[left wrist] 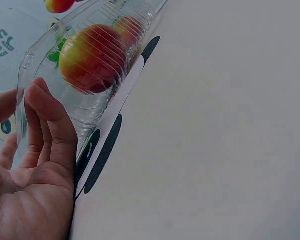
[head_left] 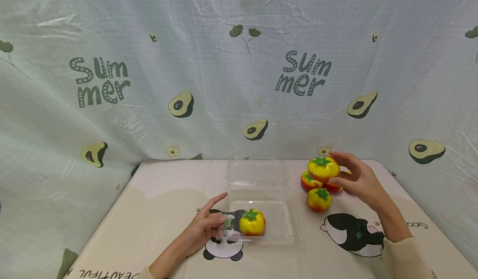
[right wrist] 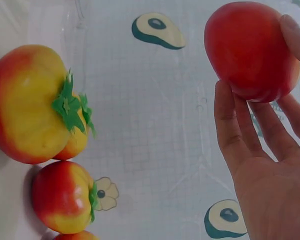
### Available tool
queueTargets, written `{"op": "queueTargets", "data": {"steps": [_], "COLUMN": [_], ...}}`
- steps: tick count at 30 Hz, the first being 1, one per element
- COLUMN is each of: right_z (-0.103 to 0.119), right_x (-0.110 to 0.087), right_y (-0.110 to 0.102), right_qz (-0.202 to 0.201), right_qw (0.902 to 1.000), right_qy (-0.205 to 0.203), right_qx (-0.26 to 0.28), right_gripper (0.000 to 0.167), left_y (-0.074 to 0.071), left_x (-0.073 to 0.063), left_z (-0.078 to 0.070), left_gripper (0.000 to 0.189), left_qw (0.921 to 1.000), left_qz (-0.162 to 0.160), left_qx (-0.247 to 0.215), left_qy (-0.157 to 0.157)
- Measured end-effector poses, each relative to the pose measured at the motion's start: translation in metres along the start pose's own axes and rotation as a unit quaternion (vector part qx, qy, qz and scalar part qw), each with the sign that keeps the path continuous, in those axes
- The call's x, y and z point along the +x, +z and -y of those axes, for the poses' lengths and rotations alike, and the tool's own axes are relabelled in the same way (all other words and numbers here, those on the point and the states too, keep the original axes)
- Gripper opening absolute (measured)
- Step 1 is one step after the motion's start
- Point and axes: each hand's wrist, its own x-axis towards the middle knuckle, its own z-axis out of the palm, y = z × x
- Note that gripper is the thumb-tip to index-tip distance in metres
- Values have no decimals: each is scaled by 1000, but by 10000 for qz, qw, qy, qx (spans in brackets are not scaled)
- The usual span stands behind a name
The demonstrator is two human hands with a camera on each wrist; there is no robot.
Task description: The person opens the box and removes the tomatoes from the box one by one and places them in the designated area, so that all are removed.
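My right hand (head_left: 360, 183) holds a yellow-and-red tomato (head_left: 323, 169) with a green leafy top, raised above other tomatoes. In the right wrist view its red underside sits between thumb and fingertips. At the table's middle is an open clear plastic container (head_left: 278, 236), its lid (head_left: 257, 172) folded back behind it. One tomato (head_left: 252, 223) sits inside, toward the front left. My left hand (head_left: 201, 225) holds the container's left edge, index finger stretched out along it. In the left wrist view, bent fingers (left wrist: 52, 115) lie against the clear wall.
Below the raised tomato, several more stand grouped on the table's right, the nearest tomato (head_left: 319, 199) in front. A printed cloth (head_left: 216, 71) hangs behind the table. The pale table cover (head_left: 149, 217) bears panda and other cartoon prints.
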Motion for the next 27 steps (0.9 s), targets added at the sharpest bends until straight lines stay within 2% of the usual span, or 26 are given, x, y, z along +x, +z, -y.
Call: {"op": "queueTargets", "data": {"steps": [10, 17, 27], "right_z": [-3, -8, -12], "right_x": [0, 0, -1], "right_y": [-8, -10, -12], "right_qz": [104, 129, 301], "right_qw": [9998, 9999, 9992], "right_qy": [5, 77, 263], "right_qx": [139, -72, -101], "right_gripper": [72, 74, 73], "left_y": [1, 1, 1], "left_x": [0, 1, 1], "left_z": [0, 0, 0], "left_gripper": [73, 73, 74], "left_qw": [10000, 10000, 10000], "left_qz": [27, -7, 14], "left_qx": [27, 22, 43], "left_qy": [46, 55, 88]}}
